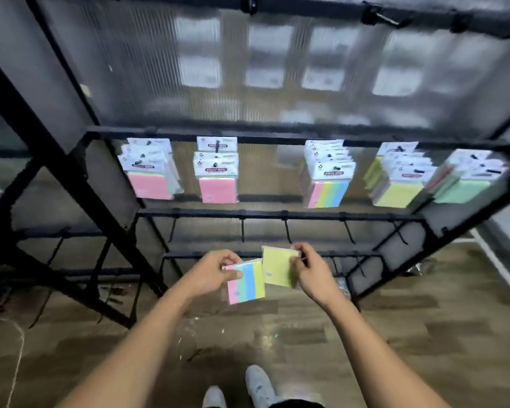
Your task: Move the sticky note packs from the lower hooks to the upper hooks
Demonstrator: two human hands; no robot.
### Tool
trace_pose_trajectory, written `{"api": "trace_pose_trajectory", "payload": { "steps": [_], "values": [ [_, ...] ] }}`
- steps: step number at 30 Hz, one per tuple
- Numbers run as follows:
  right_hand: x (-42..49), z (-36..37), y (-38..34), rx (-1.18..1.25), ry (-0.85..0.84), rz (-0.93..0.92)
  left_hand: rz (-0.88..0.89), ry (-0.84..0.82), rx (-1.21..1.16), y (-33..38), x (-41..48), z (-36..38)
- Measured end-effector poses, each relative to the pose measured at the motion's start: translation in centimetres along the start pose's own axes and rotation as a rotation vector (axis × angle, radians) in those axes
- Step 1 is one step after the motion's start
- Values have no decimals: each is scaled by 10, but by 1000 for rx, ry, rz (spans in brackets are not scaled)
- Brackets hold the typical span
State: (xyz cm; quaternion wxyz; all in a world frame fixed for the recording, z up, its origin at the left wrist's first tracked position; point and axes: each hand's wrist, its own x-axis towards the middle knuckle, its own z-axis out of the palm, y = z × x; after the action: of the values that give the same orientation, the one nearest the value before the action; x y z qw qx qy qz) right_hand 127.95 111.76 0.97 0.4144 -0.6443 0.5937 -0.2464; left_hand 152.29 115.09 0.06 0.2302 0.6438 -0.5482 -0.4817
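Both hands held sticky note packs before the black rack (80, 184).
I had the left hand (215, 272) pinching the top of a striped pack (246, 285) and the right hand (309, 270) gripping a yellow pack (277, 269), their edges meeting just near of the lower hooks (287, 231). Farther up, the upper rail (262, 136) carried hanging stacks: two pink stacks (149, 184) at left, a striped stack (329, 192) in the middle, a yellow stack (395, 194) and a green stack (460, 192) at right.

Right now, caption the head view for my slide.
Left hand holds striped pack, right hand yellow pack, below stocked hooks.
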Motion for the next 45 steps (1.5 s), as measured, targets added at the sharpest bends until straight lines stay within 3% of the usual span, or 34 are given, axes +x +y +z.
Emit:
{"api": "trace_pose_trajectory", "payload": {
  "steps": [10,26,31,38,45],
  "values": [
    [-19,-39,-32,69,300,-14,237,-232,71,81,22,-22],
    [-9,-153,-91,121,511,-305,430,-164,119,195,46,-17],
    [1,-170,-88,211,481,-309,416,-110,69,204,53,-15],
    [16,-157,-84,151,320,-362,576,-100,37,221,60,-6],
    [22,-161,-77,109,349,-373,472,-133,-115,224,63,8]
  ]
}}
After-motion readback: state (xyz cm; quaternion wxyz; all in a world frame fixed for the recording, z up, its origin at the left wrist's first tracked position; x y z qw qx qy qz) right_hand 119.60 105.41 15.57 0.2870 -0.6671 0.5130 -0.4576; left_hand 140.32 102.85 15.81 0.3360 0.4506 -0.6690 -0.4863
